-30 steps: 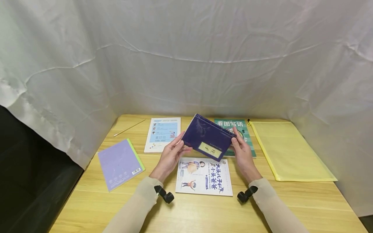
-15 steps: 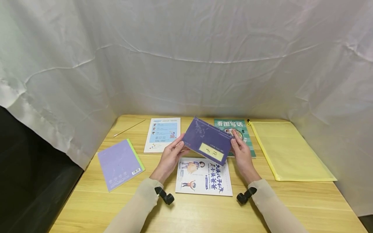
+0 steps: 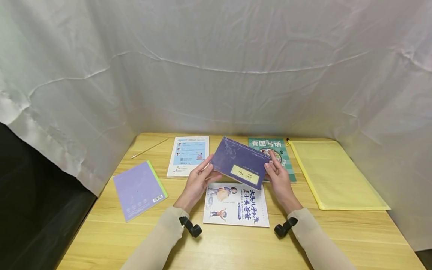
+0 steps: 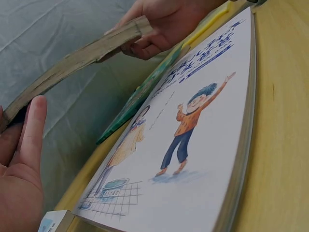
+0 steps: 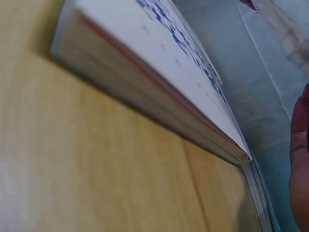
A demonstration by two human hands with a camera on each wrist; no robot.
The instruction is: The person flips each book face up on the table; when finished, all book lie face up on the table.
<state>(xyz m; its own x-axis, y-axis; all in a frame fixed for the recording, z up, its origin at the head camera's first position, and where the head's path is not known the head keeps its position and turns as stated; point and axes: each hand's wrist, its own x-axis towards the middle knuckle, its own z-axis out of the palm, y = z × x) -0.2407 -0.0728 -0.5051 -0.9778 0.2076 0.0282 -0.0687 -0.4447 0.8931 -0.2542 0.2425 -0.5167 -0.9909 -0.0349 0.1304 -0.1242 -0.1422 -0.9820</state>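
1. The left hand [image 3: 198,180] held the left edge of a dark purple book [image 3: 240,162], its fingers stretched along the cover and the thumb curled in beneath it; the left wrist view showed a finger [image 4: 34,126] lying against the worn page edge.
2. The right hand [image 3: 278,177] gripped the book's right edge, fingers [image 4: 145,48] curled under it and the thumb on top.
3. The dark purple book was up off the counter [image 3: 236,243] between the two hands, tilted with its left end higher, and it carried a pale yellow label [image 3: 244,174] near its lower edge.
4. Directly under it, on the near side, a white picture book [image 3: 236,210] with cartoon figures and blue lettering lay flat on the counter; the right wrist view showed its page block [image 5: 159,104] edge-on.
5. Just beyond the right hand lay a green book [image 3: 281,150] with white characters, partly covered by the held book.
6. Beyond the left hand lay a white and light blue booklet [image 3: 187,155].
7. Farther left, a lavender notebook [image 3: 139,189] with a green spine edge lay at an angle, well apart from the hands.
8. A pencil [image 3: 150,147] lay at the far left corner.
9. On the right side a yellow zip pouch [image 3: 332,174] lay flat.
10. White cloth [image 3: 216,67] hung behind and beside the counter.
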